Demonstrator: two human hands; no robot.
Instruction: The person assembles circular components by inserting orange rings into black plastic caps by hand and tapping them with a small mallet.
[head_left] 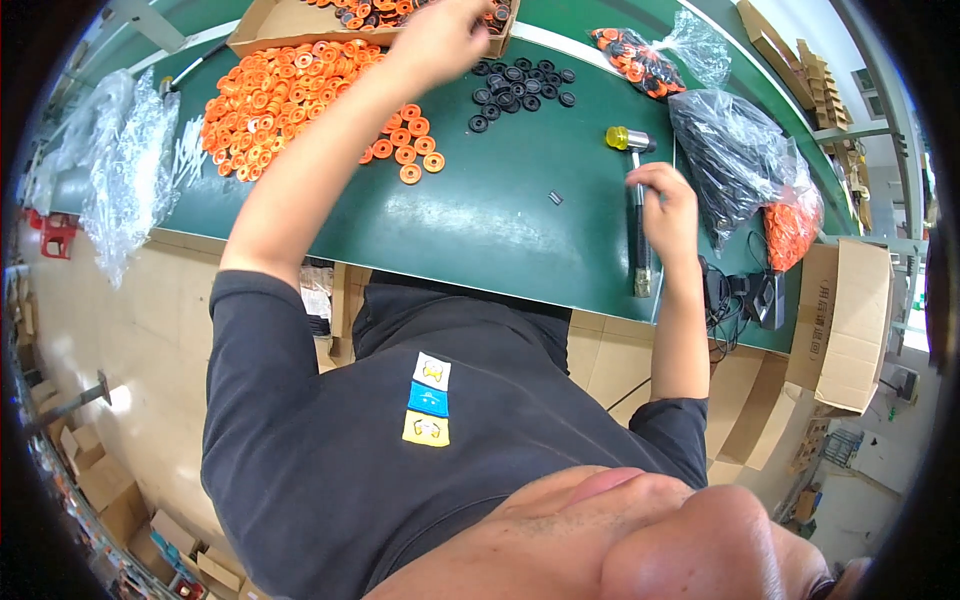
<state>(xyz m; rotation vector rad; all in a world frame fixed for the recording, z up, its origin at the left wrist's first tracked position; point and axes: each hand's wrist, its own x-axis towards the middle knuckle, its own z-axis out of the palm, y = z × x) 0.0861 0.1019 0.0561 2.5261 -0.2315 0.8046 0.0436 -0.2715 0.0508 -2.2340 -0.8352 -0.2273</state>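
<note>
Green tbl (480,245) takes up most of the work area. Shallow cardboard box (262,22) at its far edge, cut by top of view, w/ mixed discs (370,14), orange & blk, inside. Orange heap (290,95) of ringed discs just this side of box, partly behind L forearm; a few strays at its R edge. Lg bag (725,150) of dark contents, R side of tbl; smaller bag of orange stuff (792,230) against its near end. Crumpled clear film (130,160) at far L.

L hand (440,45) reaches over box at the mixed discs; fingers partly bent, tips blurred/cut off, can't tell if gripping anything. R hand (668,205) w/ fingers curled, tips at hammer shaft, approx. below the head; can't tell if it holds anything.

Hammer (640,240) lies lengthwise, yellow-faced head away from person, blk grip toward near edge. Blk discs (515,88) scattered loosely R of orange heap, nr box. Sm. metal bit (556,198) alone mid-tbl, L of hammer.
</note>
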